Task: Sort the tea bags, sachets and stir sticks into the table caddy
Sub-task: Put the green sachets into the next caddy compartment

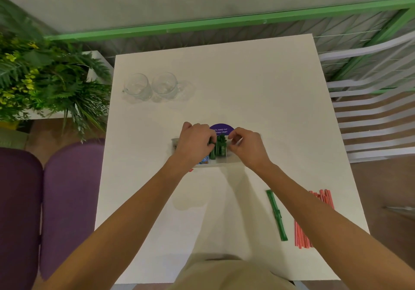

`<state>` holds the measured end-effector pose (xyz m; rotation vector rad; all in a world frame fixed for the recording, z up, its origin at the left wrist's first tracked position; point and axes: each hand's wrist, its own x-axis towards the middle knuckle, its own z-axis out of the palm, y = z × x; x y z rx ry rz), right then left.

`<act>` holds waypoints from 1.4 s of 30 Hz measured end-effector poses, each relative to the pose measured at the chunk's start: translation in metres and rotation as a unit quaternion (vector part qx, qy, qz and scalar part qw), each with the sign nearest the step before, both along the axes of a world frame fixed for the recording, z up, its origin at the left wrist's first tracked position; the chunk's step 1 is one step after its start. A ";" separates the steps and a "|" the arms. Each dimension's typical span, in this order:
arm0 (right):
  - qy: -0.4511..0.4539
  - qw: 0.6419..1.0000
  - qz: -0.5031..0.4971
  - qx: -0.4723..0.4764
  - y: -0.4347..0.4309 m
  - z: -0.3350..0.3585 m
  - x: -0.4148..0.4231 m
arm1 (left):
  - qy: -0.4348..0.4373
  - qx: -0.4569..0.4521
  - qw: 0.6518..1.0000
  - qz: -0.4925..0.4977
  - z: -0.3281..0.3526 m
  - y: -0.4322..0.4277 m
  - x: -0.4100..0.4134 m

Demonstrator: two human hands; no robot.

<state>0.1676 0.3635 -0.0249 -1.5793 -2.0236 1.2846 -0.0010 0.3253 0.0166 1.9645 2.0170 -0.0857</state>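
1. Our left hand (pixel 195 142) curls its fingers (pixel 208 141) round the green sachets (pixel 219 148), which stand upright in one compartment of the caddy (pixel 221 163).
2. Our right hand (pixel 247 147) has its fingers (pixel 234 142) curled tight just beside the same bundle. We cannot tell whether they pinch a sachet, the caddy's clear wall or nothing.
3. The caddy sits mid-tabletop (pixel 247 76) under both hands. A blue-printed packet (pixel 204 160), probably a tea bag, shows in the compartment to the left of the sachets, mostly hidden by our left wrist.
4. A loose green sachet (pixel 276 214) lies well apart from the caddy, near the right edge, with the red stir sticks (pixel 314 220) just beside it.
5. We judge the sachets nearly sorted, with one left out. The tea bags seem to be in. The stir sticks are not yet started.
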 end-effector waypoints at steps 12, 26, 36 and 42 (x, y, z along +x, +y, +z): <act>-0.092 0.988 -0.070 -0.102 -0.046 0.003 0.131 | -0.250 0.057 0.962 0.089 0.007 -0.063 0.044; -0.333 0.932 0.069 -0.121 -0.120 -0.026 0.145 | -0.288 -0.144 0.937 0.134 -0.060 -0.123 0.125; -0.306 0.939 0.114 -0.109 -0.130 -0.031 0.140 | -0.299 -0.165 0.915 0.215 -0.077 -0.133 0.143; -0.269 0.941 0.165 -0.120 -0.143 -0.030 0.135 | -0.279 -0.166 0.919 0.224 -0.077 -0.132 0.154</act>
